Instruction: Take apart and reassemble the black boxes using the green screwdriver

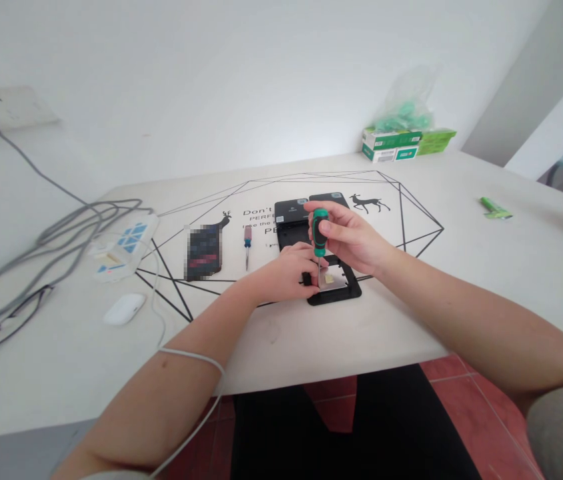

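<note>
My right hand (344,233) is wrapped around the green and black handle of a screwdriver (320,232), which stands nearly upright with its shaft pointing down. The screwdriver's tip meets the left side of a silver metal plate (335,279) set in a black plastic casing (354,291). My left hand (294,273) lies at the casing's left edge, its fingers curled and the thumb close to the tip; anything small between the fingers is hidden. Just behind my hands are a black casing part (291,233), partly covered, and two black devices with labels (291,209).
Left of my hands lie a second screwdriver (248,241) and a pixelated phone-like object (204,252). Further left are a white earbud case (124,309), a power strip (136,243) and grey cables (68,223). A white cable crosses my left forearm. Green-white boxes (391,140) stand at the back right.
</note>
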Demonstrator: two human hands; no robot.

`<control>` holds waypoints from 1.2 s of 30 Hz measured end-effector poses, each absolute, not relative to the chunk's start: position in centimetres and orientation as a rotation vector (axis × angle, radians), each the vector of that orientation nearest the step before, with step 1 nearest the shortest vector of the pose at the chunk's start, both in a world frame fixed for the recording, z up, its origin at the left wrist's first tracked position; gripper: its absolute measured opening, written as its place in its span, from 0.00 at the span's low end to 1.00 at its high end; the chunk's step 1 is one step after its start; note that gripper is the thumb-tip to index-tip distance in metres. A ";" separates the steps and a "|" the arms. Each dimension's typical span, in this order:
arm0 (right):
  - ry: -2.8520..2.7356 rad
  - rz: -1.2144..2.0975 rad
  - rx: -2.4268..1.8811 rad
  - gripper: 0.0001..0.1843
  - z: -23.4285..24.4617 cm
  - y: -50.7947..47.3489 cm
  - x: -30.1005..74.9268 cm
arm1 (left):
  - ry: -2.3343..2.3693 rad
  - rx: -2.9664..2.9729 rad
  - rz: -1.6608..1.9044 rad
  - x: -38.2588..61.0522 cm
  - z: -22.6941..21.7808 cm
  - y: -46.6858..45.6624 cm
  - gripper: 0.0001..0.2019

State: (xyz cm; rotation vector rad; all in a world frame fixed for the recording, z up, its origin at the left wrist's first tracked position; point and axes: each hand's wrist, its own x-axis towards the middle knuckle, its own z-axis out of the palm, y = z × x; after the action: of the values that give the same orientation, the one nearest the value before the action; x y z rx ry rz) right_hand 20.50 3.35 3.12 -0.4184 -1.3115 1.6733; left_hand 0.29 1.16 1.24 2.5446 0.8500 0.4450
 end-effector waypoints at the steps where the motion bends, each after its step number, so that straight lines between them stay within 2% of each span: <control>1: -1.309 1.685 -0.415 0.22 3.2 3.3 20.5 | 0.854 2.547 0.451 0.3 1.2 1.1 0.05; 8: -1.329 1.739 -0.393 0.24 3.3 3.1 20.7 | 0.809 2.524 0.469 0.5 1.5 0.9 0.03; 13: -1.358 1.751 -0.344 0.22 3.4 2.9 20.8 | 0.814 2.526 0.459 0.5 1.5 1.0 0.03; 18: -1.443 1.688 -0.321 0.24 3.4 3.1 20.8 | 0.790 2.508 0.461 0.5 1.5 1.1 0.03; 25: -1.432 1.785 -0.299 0.27 3.3 3.1 20.8 | 0.787 2.468 0.477 0.5 1.7 0.9 0.04; 28: -1.422 1.790 -0.313 0.25 3.4 2.9 20.8 | 0.791 2.464 0.489 0.5 1.6 0.9 0.04; 36: -1.433 1.632 -0.372 0.22 3.6 3.0 20.8 | 0.786 2.455 0.452 0.4 1.5 1.0 0.05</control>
State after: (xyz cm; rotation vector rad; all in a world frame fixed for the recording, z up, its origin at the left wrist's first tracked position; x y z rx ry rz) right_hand 20.83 3.01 3.61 -0.3720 -1.4330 1.6317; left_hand 0.40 0.95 1.49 2.4550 0.7863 0.4515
